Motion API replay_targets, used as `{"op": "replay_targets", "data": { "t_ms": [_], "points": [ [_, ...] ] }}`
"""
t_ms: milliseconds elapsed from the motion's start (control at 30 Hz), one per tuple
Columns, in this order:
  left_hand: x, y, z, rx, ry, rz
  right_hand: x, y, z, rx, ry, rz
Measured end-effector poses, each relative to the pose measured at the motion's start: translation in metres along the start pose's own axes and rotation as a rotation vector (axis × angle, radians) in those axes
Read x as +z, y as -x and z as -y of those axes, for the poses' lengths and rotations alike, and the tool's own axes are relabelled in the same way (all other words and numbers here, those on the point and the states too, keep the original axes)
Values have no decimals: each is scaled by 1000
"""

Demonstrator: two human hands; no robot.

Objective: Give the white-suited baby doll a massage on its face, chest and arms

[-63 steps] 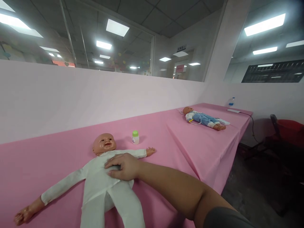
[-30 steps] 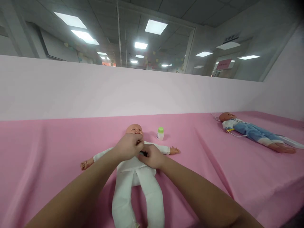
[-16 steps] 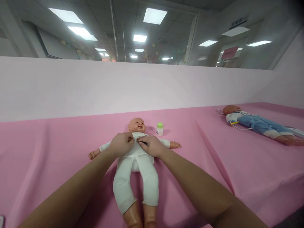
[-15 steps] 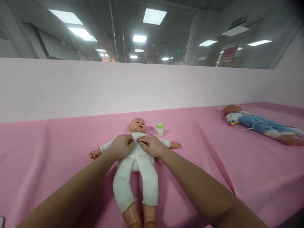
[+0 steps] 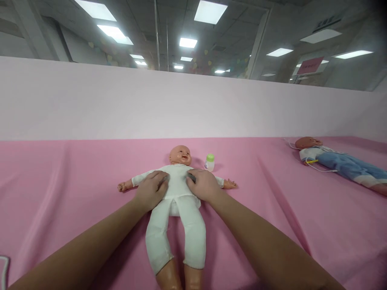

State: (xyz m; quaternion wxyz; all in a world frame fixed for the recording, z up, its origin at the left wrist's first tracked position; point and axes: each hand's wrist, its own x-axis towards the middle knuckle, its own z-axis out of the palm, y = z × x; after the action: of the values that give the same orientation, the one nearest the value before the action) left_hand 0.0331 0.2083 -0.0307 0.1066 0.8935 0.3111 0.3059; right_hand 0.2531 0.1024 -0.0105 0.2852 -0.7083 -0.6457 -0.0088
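Observation:
A baby doll (image 5: 180, 181) with a white cloth body lies on its back on a pink sheet (image 5: 99, 169), head away from me and arms spread. My left hand (image 5: 152, 188) rests on the left side of its chest, fingers curled. On the right side of the chest is my right hand (image 5: 204, 184), its fingers also curled. Bare white cloth shows between the hands. What either hand holds, if anything, is hidden under the fingers. A small bottle (image 5: 209, 162) with a green cap stands beside the doll's head, just beyond my right hand.
A second doll (image 5: 347, 163) in blue and white clothes lies at the far right, with white tubing or cord about it. Behind the sheet rises a white wall (image 5: 121, 104) with windows above. A pale curved object (image 5: 5, 270) shows at the lower left edge.
My hands have moved apart, from near the middle of the chest out toward its sides. The camera view has shifted, so the second doll sits farther right.

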Motion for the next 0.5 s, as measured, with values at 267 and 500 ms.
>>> {"op": "replay_targets", "data": {
  "t_ms": [267, 500],
  "points": [
    [2, 0, 5, -67, -15, 83, 5, 2, -7, 32, -99, 77],
    [5, -3, -1, -81, -42, 137, 18, -1, -4, 2, -268, 144]
  ]
}}
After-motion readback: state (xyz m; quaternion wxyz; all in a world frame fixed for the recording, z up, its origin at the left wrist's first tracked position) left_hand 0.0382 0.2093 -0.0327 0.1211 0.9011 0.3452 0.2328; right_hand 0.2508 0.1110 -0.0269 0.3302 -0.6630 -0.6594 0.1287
